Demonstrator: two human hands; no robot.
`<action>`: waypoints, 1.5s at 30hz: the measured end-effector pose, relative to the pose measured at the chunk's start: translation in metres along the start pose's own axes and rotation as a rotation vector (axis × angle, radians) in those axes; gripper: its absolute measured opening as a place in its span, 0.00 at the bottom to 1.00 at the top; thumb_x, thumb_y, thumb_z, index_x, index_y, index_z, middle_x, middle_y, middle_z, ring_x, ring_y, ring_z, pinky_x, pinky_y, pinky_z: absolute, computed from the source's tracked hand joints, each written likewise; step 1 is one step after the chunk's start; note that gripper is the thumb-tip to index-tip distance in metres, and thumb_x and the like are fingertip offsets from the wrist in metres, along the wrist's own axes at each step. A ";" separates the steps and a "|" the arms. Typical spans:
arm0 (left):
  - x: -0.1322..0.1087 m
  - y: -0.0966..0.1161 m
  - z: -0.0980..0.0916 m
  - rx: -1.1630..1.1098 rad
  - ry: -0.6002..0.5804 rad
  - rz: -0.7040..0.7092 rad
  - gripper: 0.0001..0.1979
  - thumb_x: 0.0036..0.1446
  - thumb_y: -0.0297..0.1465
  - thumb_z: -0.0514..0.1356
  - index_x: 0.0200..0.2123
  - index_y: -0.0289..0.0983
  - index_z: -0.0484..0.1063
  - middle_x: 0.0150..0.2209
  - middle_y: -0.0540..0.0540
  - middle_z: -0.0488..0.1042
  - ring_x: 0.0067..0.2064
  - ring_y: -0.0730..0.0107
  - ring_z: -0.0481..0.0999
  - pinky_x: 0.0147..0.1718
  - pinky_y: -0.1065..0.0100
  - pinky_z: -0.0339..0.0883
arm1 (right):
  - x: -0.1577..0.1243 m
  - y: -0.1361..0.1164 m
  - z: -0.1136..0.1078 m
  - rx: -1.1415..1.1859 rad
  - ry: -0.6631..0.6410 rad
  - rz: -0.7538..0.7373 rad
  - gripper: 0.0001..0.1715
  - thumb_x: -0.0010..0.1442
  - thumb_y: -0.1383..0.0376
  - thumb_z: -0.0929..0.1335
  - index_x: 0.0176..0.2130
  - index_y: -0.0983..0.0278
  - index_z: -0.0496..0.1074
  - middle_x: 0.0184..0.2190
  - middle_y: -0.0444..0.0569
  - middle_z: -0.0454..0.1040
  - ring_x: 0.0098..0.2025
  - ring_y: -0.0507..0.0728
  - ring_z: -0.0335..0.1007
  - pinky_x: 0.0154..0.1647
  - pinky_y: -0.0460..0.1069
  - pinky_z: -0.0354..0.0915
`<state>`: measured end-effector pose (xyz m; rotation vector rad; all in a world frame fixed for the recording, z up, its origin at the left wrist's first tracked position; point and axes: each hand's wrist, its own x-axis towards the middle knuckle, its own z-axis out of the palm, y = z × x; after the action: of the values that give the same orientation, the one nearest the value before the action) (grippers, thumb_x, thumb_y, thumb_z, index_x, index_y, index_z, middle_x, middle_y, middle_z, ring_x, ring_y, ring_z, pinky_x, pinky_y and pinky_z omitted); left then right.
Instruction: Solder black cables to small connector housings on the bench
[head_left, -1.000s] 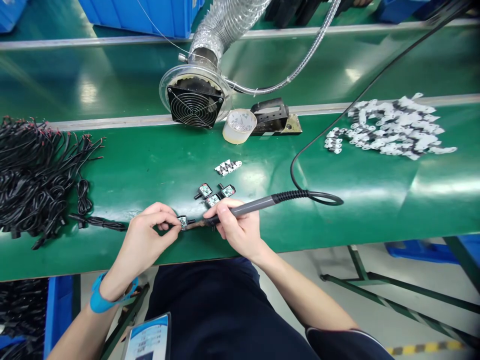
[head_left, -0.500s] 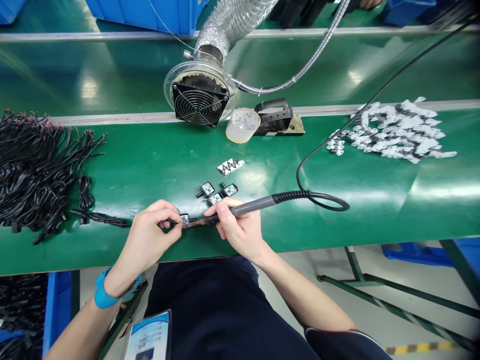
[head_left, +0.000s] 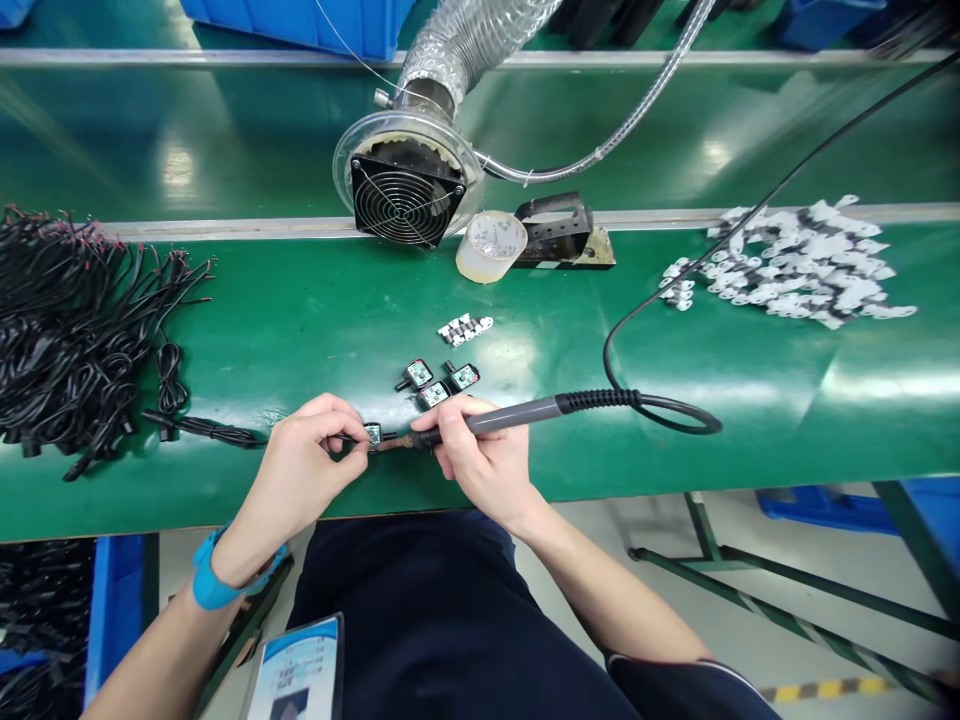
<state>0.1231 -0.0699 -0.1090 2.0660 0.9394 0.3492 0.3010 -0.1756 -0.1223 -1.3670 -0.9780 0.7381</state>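
My right hand [head_left: 484, 445] grips a grey soldering iron [head_left: 517, 412] like a pen. The iron's tip points left, at or very near a small black-cased circuit board [head_left: 373, 434]. My left hand [head_left: 319, 450] is closed in a pinch at the board's left side. A bundled black cable [head_left: 214, 431] runs along the table into this hand. The fingertips hide the cable's end, and the exact contact is too small to make out. Just beyond my hands lie several similar cased circuit boards [head_left: 433, 395]. Behind them is a small white-and-grey strip of parts [head_left: 465, 329].
A fume extractor fan [head_left: 405, 205] hangs over the table's back. Beside it stand a tape roll [head_left: 491, 248] and a black metal holder [head_left: 559, 235]. Black cables [head_left: 67, 340] are heaped left, white parts [head_left: 810, 260] right. The iron's cord [head_left: 611, 340] loops across the right side.
The view has shifted slightly. The soldering iron and its cord loop sit a little farther right, while both hands keep the same grips near the board.
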 end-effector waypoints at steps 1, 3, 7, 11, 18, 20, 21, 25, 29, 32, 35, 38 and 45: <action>0.000 0.001 0.000 -0.004 -0.003 0.001 0.05 0.54 0.26 0.62 0.27 0.39 0.76 0.36 0.49 0.76 0.30 0.75 0.68 0.29 0.70 0.62 | 0.000 -0.001 0.000 -0.011 0.002 -0.006 0.21 0.71 0.57 0.63 0.32 0.64 0.77 0.16 0.41 0.65 0.17 0.49 0.63 0.18 0.44 0.60; 0.001 0.003 0.000 -0.010 -0.005 0.004 0.06 0.54 0.25 0.61 0.27 0.39 0.76 0.35 0.49 0.75 0.30 0.75 0.68 0.29 0.70 0.62 | -0.001 -0.003 0.000 -0.027 -0.004 -0.019 0.20 0.71 0.58 0.63 0.32 0.64 0.77 0.17 0.42 0.67 0.18 0.49 0.65 0.19 0.45 0.61; 0.001 0.006 0.000 -0.011 -0.005 0.014 0.06 0.53 0.24 0.61 0.27 0.38 0.76 0.35 0.50 0.75 0.31 0.76 0.68 0.30 0.71 0.62 | -0.003 -0.008 0.001 -0.051 -0.028 -0.038 0.18 0.71 0.61 0.63 0.33 0.65 0.77 0.18 0.43 0.69 0.21 0.50 0.68 0.22 0.45 0.64; 0.001 0.004 0.001 -0.012 -0.005 0.022 0.06 0.53 0.23 0.61 0.28 0.39 0.76 0.35 0.51 0.75 0.31 0.77 0.67 0.30 0.71 0.62 | -0.004 -0.008 0.002 -0.056 -0.011 -0.040 0.18 0.70 0.62 0.63 0.33 0.65 0.77 0.19 0.43 0.70 0.21 0.50 0.68 0.23 0.45 0.64; 0.002 0.004 0.000 0.000 -0.007 0.019 0.06 0.53 0.23 0.62 0.28 0.39 0.76 0.36 0.52 0.74 0.30 0.77 0.66 0.29 0.71 0.61 | -0.002 -0.008 0.000 -0.027 0.037 -0.063 0.18 0.70 0.62 0.64 0.32 0.64 0.77 0.19 0.43 0.69 0.22 0.50 0.68 0.25 0.46 0.66; 0.001 0.003 0.000 0.006 -0.014 0.014 0.05 0.53 0.24 0.62 0.28 0.39 0.76 0.36 0.52 0.74 0.30 0.77 0.66 0.29 0.71 0.61 | -0.002 -0.009 -0.002 -0.035 0.081 -0.062 0.18 0.70 0.61 0.64 0.32 0.64 0.77 0.19 0.42 0.68 0.21 0.50 0.67 0.24 0.46 0.65; 0.001 0.003 0.000 0.007 -0.018 0.012 0.05 0.54 0.24 0.62 0.28 0.39 0.76 0.36 0.52 0.74 0.30 0.77 0.67 0.29 0.71 0.61 | -0.002 -0.010 -0.002 -0.037 0.091 -0.059 0.19 0.70 0.61 0.64 0.32 0.64 0.77 0.19 0.42 0.68 0.20 0.50 0.66 0.23 0.46 0.65; 0.001 0.001 0.000 0.007 -0.024 0.015 0.05 0.54 0.24 0.62 0.29 0.39 0.76 0.36 0.51 0.74 0.31 0.76 0.67 0.31 0.70 0.62 | -0.001 -0.009 -0.003 -0.023 0.069 -0.050 0.20 0.71 0.60 0.64 0.31 0.64 0.77 0.20 0.43 0.69 0.21 0.50 0.67 0.23 0.46 0.65; 0.001 0.003 0.000 0.017 -0.022 0.026 0.06 0.54 0.24 0.61 0.29 0.39 0.76 0.36 0.51 0.74 0.31 0.76 0.67 0.31 0.70 0.62 | 0.000 -0.006 -0.001 -0.008 0.039 -0.054 0.19 0.71 0.60 0.64 0.32 0.64 0.77 0.20 0.44 0.70 0.23 0.50 0.68 0.24 0.46 0.65; 0.001 0.004 0.000 0.028 -0.040 0.040 0.06 0.54 0.23 0.60 0.29 0.39 0.75 0.37 0.51 0.73 0.32 0.75 0.67 0.32 0.70 0.62 | -0.001 -0.005 -0.001 -0.015 0.035 -0.054 0.19 0.71 0.60 0.64 0.32 0.64 0.77 0.21 0.44 0.70 0.24 0.51 0.69 0.24 0.46 0.65; 0.001 0.004 0.000 0.034 -0.055 0.055 0.06 0.55 0.23 0.60 0.29 0.39 0.74 0.37 0.51 0.72 0.34 0.74 0.68 0.33 0.70 0.62 | -0.001 -0.003 -0.002 -0.017 0.026 -0.045 0.19 0.71 0.60 0.64 0.32 0.64 0.77 0.21 0.44 0.70 0.24 0.51 0.69 0.24 0.46 0.65; 0.001 0.002 0.001 0.053 -0.058 0.067 0.06 0.55 0.23 0.60 0.30 0.39 0.73 0.38 0.51 0.71 0.35 0.74 0.68 0.34 0.70 0.62 | -0.001 -0.002 -0.002 -0.011 0.010 -0.045 0.18 0.71 0.60 0.63 0.33 0.64 0.76 0.20 0.43 0.69 0.22 0.50 0.68 0.24 0.46 0.65; 0.001 0.005 0.001 0.108 -0.065 0.083 0.06 0.56 0.22 0.58 0.30 0.39 0.71 0.38 0.50 0.71 0.34 0.74 0.67 0.31 0.71 0.61 | 0.001 -0.005 0.001 -0.027 -0.010 -0.056 0.19 0.70 0.61 0.63 0.32 0.64 0.76 0.19 0.43 0.69 0.24 0.51 0.70 0.26 0.46 0.68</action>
<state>0.1266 -0.0721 -0.1055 2.2065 0.8517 0.2783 0.2997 -0.1750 -0.1169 -1.3547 -1.0336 0.6929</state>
